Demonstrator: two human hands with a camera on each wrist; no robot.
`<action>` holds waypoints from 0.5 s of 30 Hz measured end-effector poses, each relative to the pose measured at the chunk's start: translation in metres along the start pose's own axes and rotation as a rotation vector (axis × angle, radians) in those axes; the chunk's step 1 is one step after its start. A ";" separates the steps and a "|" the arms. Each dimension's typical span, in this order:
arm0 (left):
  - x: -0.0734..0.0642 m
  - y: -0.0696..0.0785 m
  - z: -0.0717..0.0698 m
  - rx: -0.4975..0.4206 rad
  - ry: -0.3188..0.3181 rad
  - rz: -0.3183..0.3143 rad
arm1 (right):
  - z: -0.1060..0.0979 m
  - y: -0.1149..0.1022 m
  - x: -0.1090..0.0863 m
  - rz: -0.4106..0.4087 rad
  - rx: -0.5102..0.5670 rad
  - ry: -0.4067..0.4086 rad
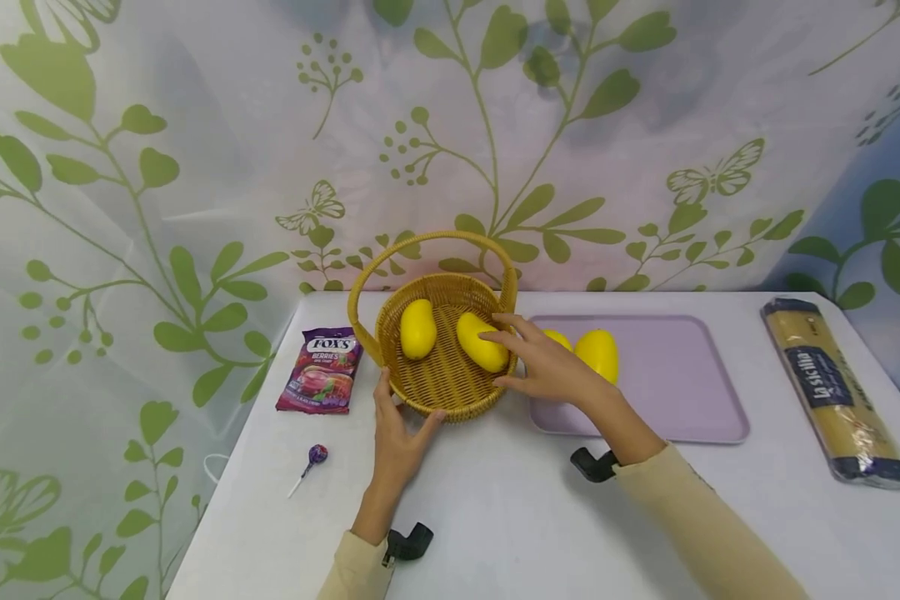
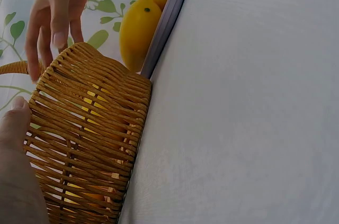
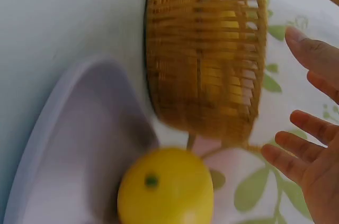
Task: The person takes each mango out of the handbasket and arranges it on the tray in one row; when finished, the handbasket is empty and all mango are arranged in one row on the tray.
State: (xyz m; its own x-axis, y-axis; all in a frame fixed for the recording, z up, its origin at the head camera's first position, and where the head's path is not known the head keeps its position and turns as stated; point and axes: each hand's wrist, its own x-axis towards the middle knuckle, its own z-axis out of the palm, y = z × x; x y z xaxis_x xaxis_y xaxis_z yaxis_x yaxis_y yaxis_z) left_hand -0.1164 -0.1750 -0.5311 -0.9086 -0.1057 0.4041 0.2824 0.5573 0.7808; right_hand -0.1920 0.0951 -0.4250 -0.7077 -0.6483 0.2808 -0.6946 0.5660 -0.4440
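Observation:
A wicker basket (image 1: 450, 400) with a tall hoop handle stands at the back of the table, holding two yellow mangoes: one mango (image 1: 417, 329) on the left, another mango (image 1: 482, 342) on the right. My left hand (image 1: 397, 433) grips the basket's front left side, thumb at the rim. Over the right side of the basket is my right hand (image 1: 543, 362), its fingers spread beside the right mango and nothing held; the right wrist view shows the fingers (image 3: 296, 150) apart. Two more mangoes, one of them this mango (image 1: 598, 354), lie on the lilac tray (image 1: 675, 383), partly behind the right hand.
Left of the basket lies a purple Fox's candy bag (image 1: 321, 371), with a lollipop (image 1: 317, 455) in front of it. A pack of spaghetti (image 1: 832, 387) lies at the far right of the white table (image 1: 510, 517). Behind hangs a leaf-patterned curtain (image 1: 450, 150).

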 end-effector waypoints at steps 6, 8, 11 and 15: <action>0.002 -0.001 0.002 -0.002 0.004 0.006 | 0.019 0.000 0.028 0.018 0.001 -0.027; 0.002 -0.001 0.002 0.000 0.003 0.004 | 0.023 0.001 0.036 0.024 -0.015 -0.030; 0.002 0.000 0.002 0.002 -0.003 0.002 | 0.027 0.002 0.045 0.035 -0.029 -0.050; 0.001 0.002 0.000 0.003 0.000 -0.003 | 0.029 0.002 0.054 0.066 -0.013 -0.087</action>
State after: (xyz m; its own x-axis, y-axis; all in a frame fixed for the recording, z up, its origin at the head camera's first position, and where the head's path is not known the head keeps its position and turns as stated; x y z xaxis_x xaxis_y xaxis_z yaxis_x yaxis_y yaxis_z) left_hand -0.1169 -0.1742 -0.5294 -0.9094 -0.1071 0.4018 0.2789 0.5596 0.7804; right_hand -0.2280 0.0460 -0.4356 -0.7388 -0.6506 0.1759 -0.6485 0.6153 -0.4482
